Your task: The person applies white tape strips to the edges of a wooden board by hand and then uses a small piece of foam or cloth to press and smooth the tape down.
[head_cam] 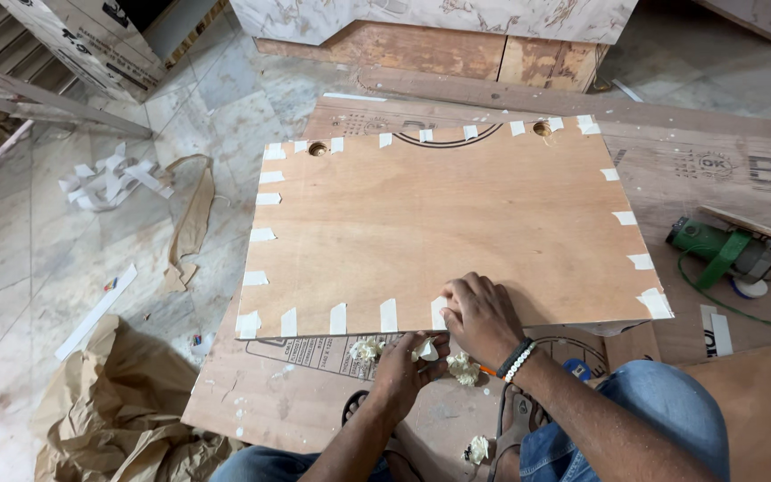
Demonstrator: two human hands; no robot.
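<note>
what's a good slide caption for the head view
Both hands, right hand and left hand, press tape strips along a plywood panel edge.

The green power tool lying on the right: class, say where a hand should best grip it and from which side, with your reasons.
Probably around the green cylindrical body of the power tool, from above: it lies on its side on the board, barrel clear, cord and a wood offcut crowding the other end.
</note>
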